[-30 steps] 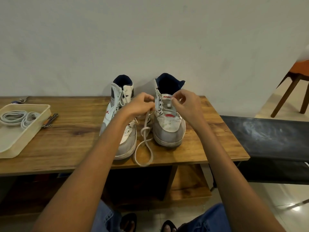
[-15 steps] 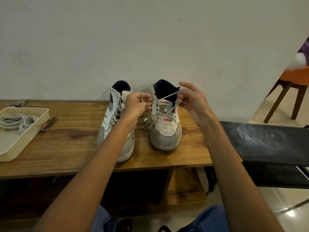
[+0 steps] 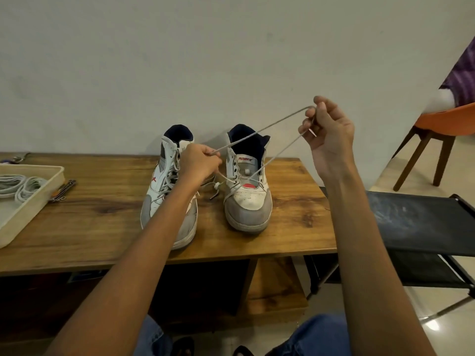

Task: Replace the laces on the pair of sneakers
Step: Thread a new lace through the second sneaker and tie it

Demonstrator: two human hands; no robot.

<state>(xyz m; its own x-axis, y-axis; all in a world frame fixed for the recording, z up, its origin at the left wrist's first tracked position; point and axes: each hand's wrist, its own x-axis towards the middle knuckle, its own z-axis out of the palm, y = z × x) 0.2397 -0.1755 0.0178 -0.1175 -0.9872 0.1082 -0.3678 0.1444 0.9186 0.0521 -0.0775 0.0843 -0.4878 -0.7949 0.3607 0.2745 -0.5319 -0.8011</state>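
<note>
We read red lettering, apparently "Sparx", on the tongue [image 3: 246, 159] of the sneaker at 1 o'clock; a red cross mark sits on the other sneaker's side [image 3: 153, 179].

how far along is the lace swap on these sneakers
Early. The right sneaker has its upper eyelets bare; its old lace stays threaded near the toe, and the right hand and left hand are drawing it out. The left sneaker is fully laced. The new laces lie coiled in the tray, unused.
</note>
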